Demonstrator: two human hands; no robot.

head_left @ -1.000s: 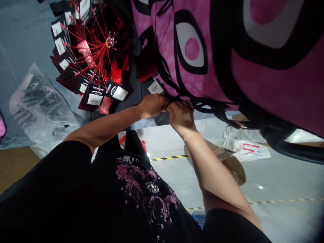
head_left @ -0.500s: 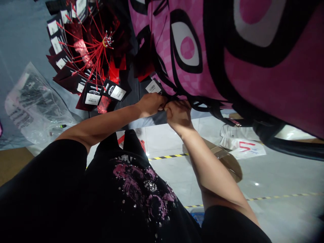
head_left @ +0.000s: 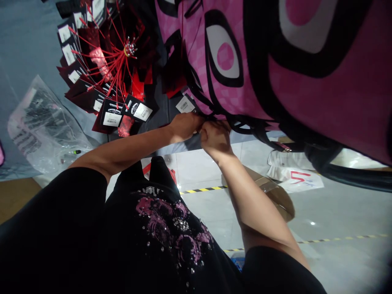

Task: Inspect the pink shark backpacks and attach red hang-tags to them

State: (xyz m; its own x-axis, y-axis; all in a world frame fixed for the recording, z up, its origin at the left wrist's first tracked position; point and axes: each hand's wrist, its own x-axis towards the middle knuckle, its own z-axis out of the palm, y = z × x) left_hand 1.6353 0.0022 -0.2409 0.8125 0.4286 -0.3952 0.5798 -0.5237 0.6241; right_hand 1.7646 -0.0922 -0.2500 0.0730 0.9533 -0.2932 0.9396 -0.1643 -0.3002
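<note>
The person's left hand [head_left: 186, 126] and right hand [head_left: 216, 136] meet at the lower edge of a big pink bag [head_left: 229, 94], which fills the upper right of the view and carries black-outlined eye shapes in white and pink. Both hands are closed, fingers curled in, side by side against the black straps [head_left: 241, 126] along that edge; the fingertips are hidden, so what exactly they have hold of cannot be told. Just above the left hand lies a white barcode label [head_left: 185, 104]. To the left of the bag, a bunch of black and red tags [head_left: 112, 114] fans out on a grey tabletop [head_left: 18, 57], their red cords [head_left: 118, 61] gathered at a beaded tie [head_left: 130, 48]. Left of and below the tags, near the left forearm, is a clear plastic bag [head_left: 45, 130] with thin dark items inside. Beneath the table edge, a pale tiled floor [head_left: 202, 220] shows yellow and black striped tape [head_left: 203, 190], an open cardboard box [head_left: 277, 198] partly behind the right forearm, and, close to the box, a white wrapper [head_left: 301, 179] with red marking, under the dark handle [head_left: 358, 175] of the pink bag
</note>
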